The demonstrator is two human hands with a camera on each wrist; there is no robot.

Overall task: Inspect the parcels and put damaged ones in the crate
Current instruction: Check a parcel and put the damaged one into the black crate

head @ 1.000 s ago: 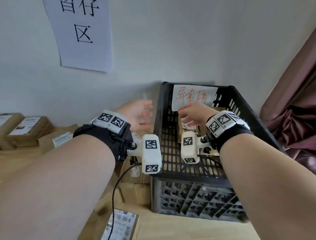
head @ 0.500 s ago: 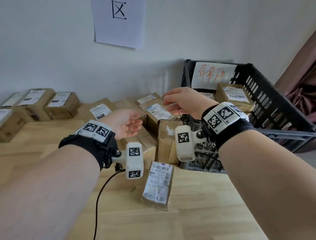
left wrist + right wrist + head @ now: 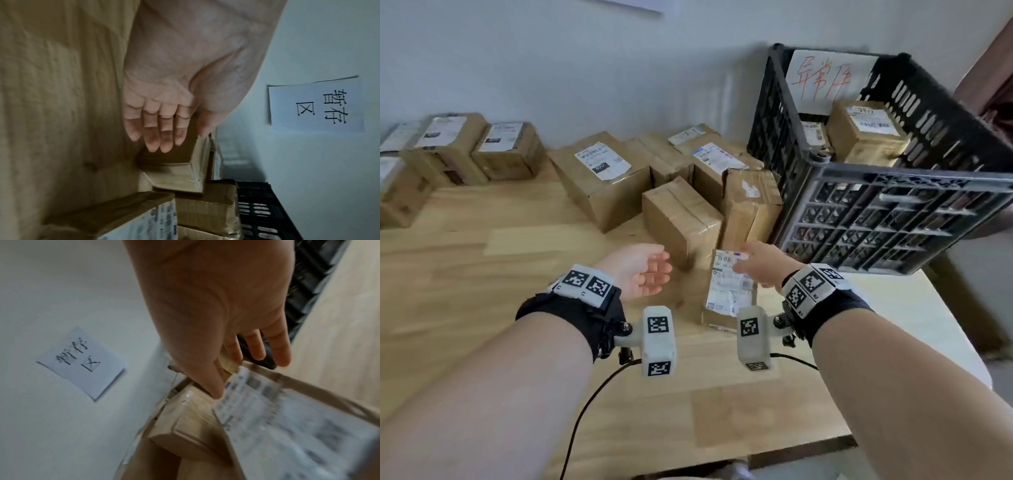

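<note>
A small brown parcel (image 3: 727,294) with a white shipping label lies flat on the wooden table, nearest to me. My right hand (image 3: 751,263) hovers over its far end with fingers straight and spread, holding nothing; whether it touches the label is unclear. In the right wrist view the right hand (image 3: 246,366) has its thumb tip at the edge of the blurred label of the parcel (image 3: 287,426). My left hand (image 3: 654,270) is open just left of the parcel, palm facing right. The black crate (image 3: 893,212) stands at the right with a taped parcel (image 3: 866,137) inside.
Several brown parcels (image 3: 602,178) are piled against the wall between the crate and the table's left end, with more boxes (image 3: 506,150) at far left. A white paper sign (image 3: 316,107) hangs on the wall. Bare tabletop (image 3: 482,274) stretches to my left and front.
My right hand has come out of the crate and moved down and toward me over the near labelled parcel. The left hand followed it down. My view tilted downward.
</note>
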